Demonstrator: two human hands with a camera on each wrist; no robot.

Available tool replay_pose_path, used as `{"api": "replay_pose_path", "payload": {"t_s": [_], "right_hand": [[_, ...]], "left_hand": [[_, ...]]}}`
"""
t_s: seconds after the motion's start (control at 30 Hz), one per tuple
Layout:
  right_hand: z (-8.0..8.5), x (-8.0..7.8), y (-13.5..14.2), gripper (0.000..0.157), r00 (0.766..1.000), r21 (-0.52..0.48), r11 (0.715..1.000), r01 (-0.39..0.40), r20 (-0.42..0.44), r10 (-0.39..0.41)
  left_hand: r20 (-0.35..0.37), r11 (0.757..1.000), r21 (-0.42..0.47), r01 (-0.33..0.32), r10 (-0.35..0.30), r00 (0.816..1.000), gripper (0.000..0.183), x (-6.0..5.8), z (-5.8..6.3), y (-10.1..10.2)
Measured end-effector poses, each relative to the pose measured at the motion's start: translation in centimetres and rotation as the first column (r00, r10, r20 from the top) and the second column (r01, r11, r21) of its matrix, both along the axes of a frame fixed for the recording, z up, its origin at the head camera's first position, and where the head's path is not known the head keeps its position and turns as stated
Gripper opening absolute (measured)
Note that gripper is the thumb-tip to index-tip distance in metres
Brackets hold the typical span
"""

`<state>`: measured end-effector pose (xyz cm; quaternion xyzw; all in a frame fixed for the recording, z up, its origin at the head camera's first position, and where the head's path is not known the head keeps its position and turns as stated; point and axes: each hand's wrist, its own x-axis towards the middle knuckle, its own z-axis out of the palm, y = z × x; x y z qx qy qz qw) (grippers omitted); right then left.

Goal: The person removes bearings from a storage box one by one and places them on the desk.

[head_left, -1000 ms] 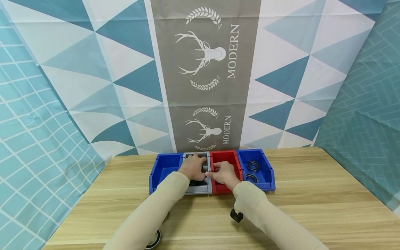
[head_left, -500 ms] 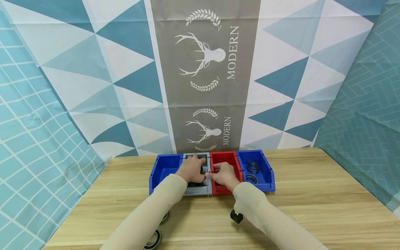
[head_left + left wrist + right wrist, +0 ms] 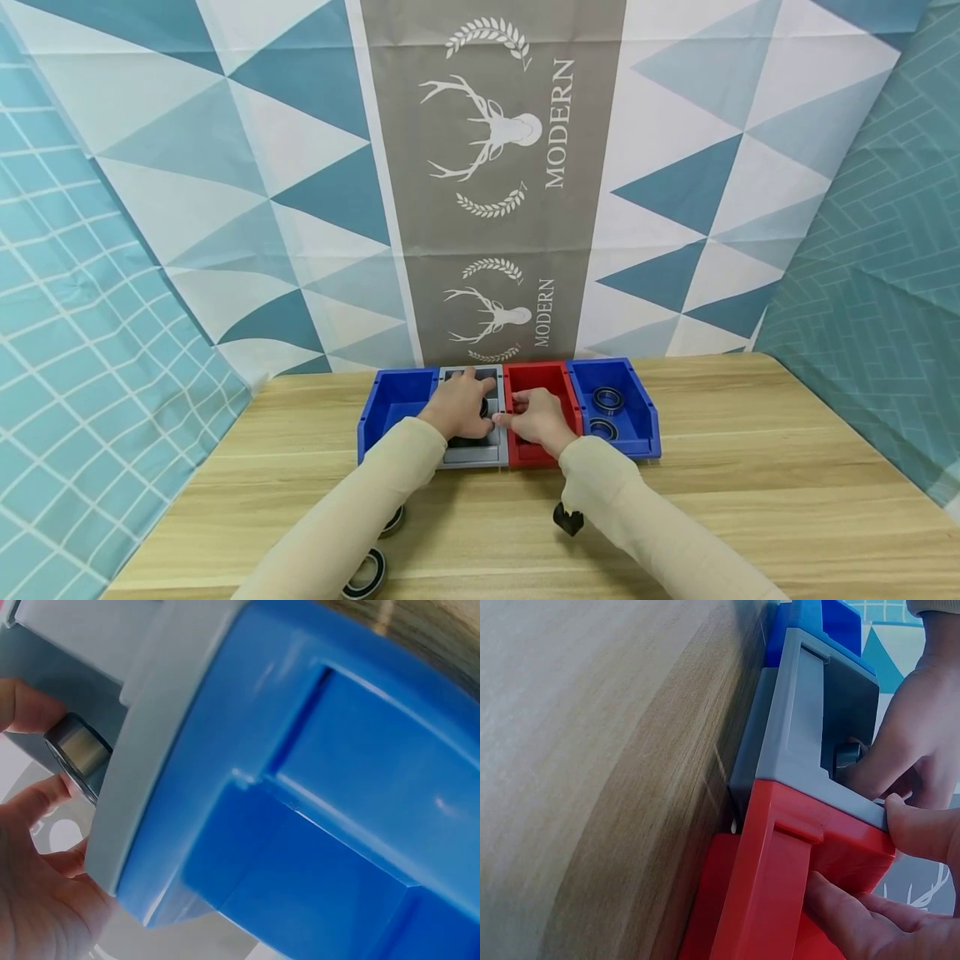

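My left hand (image 3: 463,406) reaches into the grey bin (image 3: 477,456), its thumb and fingers pinching a ball bearing (image 3: 84,754). In the left wrist view the bearing stands on edge against the dark inside of the bin, its shiny outer ring turned to the camera. My right hand (image 3: 538,414) grips the side wall where the red bin (image 3: 742,892) meets the grey one. Its thumb presses the grey rim in the right wrist view, while the other fingers reach inside the red bin.
Blue bins flank the row: one at left (image 3: 405,392), one at right (image 3: 632,392) holding bearings (image 3: 597,398). More bearings (image 3: 380,571) lie on the wooden table (image 3: 750,467) by the left sleeve. A black piece (image 3: 567,520) shows beneath the right sleeve. Patterned cloth hangs behind.
The left forearm has shifted slightly left, uncovering more of the bearings on the table. The left hand has moved a little inside the grey bin; the right hand stays put.
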<state>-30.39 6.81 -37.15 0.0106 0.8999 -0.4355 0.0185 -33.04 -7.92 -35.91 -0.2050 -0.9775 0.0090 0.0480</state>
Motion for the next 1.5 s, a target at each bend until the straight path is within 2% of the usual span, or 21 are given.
{"api": "replay_pose_path", "payload": {"t_s": [0.43, 0.73, 1.2, 1.5], "right_hand": [[0.2, -0.1, 0.1, 0.059, 1.0, -0.002, 1.0, -0.012, -0.008, 0.012], [0.1, 0.1, 0.0, 0.059, 1.0, -0.011, 1.0, -0.007, 0.0, 0.007], [0.0, 0.1, 0.0, 0.059, 1.0, -0.012, 1.0, -0.006, -0.002, 0.006], [0.0, 0.2, -0.1, 0.059, 1.0, -0.017, 1.0, -0.003, 0.005, 0.003]], "left_hand": [[-0.001, 1.0, -0.022, 0.015, -0.015, 1.0, 0.06, 0.2, 0.7, -0.2], [0.032, 1.0, -0.014, 0.006, -0.006, 0.999, 0.06, 0.6, 1.0, -0.4], [0.006, 0.999, -0.036, 0.034, -0.034, 0.999, 0.057, 1.5, 1.2, -0.4], [-0.013, 0.998, -0.046, 0.05, -0.051, 0.999, 0.054, 1.6, 1.0, -0.5]]}}
